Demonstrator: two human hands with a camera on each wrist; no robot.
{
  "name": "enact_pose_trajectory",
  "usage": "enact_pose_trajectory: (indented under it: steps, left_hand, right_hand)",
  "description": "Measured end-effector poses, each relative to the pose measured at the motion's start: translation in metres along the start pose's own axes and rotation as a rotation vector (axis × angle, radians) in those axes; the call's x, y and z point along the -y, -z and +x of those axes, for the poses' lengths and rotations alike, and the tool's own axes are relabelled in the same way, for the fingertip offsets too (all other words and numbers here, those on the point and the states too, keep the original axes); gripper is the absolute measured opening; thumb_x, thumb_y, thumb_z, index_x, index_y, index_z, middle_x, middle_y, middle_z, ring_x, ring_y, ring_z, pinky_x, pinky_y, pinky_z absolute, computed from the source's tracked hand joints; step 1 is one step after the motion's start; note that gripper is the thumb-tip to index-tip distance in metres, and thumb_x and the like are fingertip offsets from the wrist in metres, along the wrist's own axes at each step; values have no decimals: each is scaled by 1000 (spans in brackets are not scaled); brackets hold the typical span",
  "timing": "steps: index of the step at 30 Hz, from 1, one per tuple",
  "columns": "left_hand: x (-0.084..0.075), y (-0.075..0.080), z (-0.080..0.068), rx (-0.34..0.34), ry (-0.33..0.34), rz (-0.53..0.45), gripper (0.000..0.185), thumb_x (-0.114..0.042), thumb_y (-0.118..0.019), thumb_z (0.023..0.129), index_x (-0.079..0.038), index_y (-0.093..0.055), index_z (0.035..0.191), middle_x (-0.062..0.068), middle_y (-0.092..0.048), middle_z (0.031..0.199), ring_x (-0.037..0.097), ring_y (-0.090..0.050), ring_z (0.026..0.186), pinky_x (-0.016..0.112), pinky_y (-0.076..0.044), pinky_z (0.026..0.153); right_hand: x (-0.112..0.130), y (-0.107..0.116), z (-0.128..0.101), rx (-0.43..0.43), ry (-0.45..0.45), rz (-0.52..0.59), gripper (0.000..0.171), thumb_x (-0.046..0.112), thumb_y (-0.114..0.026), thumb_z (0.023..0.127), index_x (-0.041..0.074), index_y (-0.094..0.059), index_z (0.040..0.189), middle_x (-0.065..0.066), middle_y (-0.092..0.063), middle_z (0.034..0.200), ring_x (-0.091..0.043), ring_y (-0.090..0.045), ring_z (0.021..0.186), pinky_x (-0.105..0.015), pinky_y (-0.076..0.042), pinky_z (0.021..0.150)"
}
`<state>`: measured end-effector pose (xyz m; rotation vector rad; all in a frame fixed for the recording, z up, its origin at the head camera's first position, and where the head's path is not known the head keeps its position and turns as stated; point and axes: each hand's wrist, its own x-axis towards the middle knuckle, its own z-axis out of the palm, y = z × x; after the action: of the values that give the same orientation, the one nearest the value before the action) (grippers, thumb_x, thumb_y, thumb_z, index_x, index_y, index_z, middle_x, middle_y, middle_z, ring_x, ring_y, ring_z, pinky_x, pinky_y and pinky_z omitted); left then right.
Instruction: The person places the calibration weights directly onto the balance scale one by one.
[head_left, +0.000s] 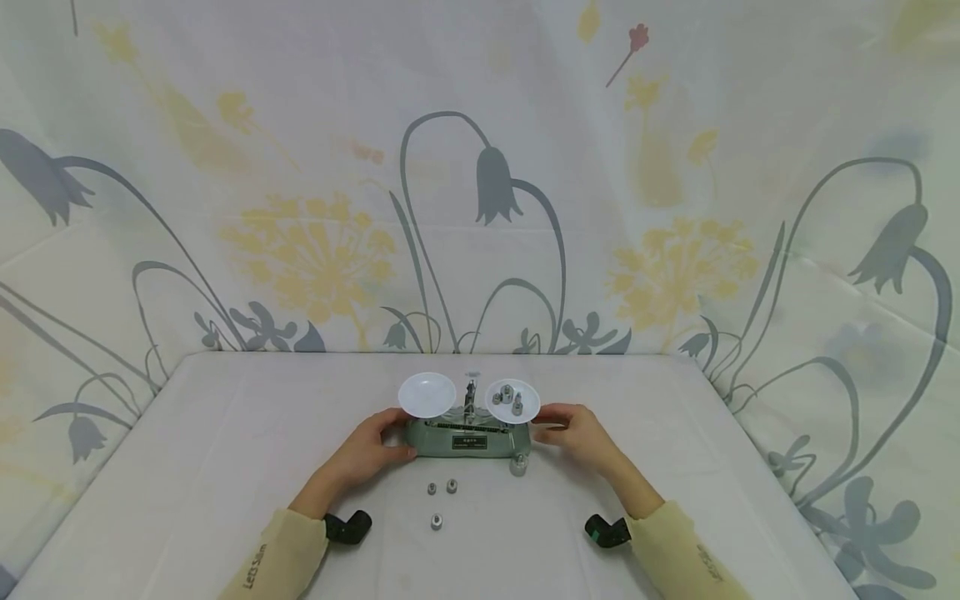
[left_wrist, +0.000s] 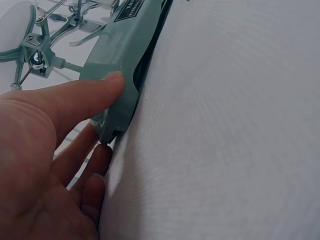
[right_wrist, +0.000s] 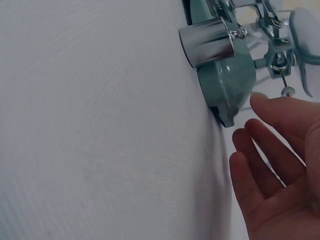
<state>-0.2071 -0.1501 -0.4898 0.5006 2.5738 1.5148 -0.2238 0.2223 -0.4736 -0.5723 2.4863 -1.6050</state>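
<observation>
A green balance scale (head_left: 468, 439) stands mid-table with two white pans. The left pan (head_left: 427, 394) is bare; the right pan (head_left: 513, 402) carries several small metal weights. My left hand (head_left: 377, 446) grips the scale's left end: the thumb (left_wrist: 107, 85) lies on the base (left_wrist: 125, 50) and the fingers curl beneath and behind it. My right hand (head_left: 572, 432) hovers at the right end with relaxed fingers (right_wrist: 260, 145), a small gap from the base (right_wrist: 227, 82). A larger metal cylinder weight (head_left: 518, 464) (right_wrist: 207, 42) stands against the base's front right.
Three small metal weights (head_left: 441, 497) lie loose on the white cloth in front of the scale. A flower-printed cloth backdrop (head_left: 480, 208) rises behind and at both sides. Black wrist-camera mounts (head_left: 348, 527) sit at both cuffs.
</observation>
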Motion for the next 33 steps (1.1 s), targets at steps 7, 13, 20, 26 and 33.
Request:
enact_pose_trajectory:
  steps: [7, 13, 20, 26, 33]
  left_hand:
    - [-2, 0, 0, 0, -5, 1, 57, -10, -79, 83, -3, -58, 135, 13, -57, 137, 37, -41, 138, 52, -29, 114]
    - [-1, 0, 0, 0, -1, 8, 57, -11, -79, 83, -3, -58, 134, 13, -57, 136, 37, -41, 138, 52, -29, 114]
    - [-1, 2, 0, -3, -15, 9, 56, -12, -79, 84, -3, -57, 135, 14, -57, 137, 38, -41, 137, 54, -30, 113]
    - [0, 3, 0, -4, -14, 10, 55, -12, -79, 83, -4, -58, 134, 13, -57, 136, 37, -41, 137, 53, -30, 114]
    - [-2, 2, -1, -8, -15, -7, 54, -11, -79, 83, -3, -59, 132, 13, -59, 133, 38, -43, 136, 55, -29, 113]
  right_hand:
    - [-3, -9, 4, 5, -15, -19, 36, 4, -78, 83, -6, -69, 116, -18, -70, 114, -37, -64, 111, -39, -54, 92]
    - [-4, -11, 7, 11, -18, -78, 40, 6, -82, 79, -4, -70, 116, -15, -70, 115, -36, -63, 113, -47, -50, 97]
    - [-4, -13, 6, -2, -42, -101, 43, 6, -82, 77, -4, -70, 118, -16, -69, 118, -37, -62, 115, -49, -47, 100]
    - [-8, -14, 6, 20, -43, -92, 46, 8, -82, 79, -3, -67, 121, -18, -67, 123, -38, -58, 121, -50, -43, 104]
    - [-6, -13, 4, 34, -59, -83, 48, 9, -81, 80, -5, -65, 123, -20, -64, 127, -39, -55, 125, -49, -40, 107]
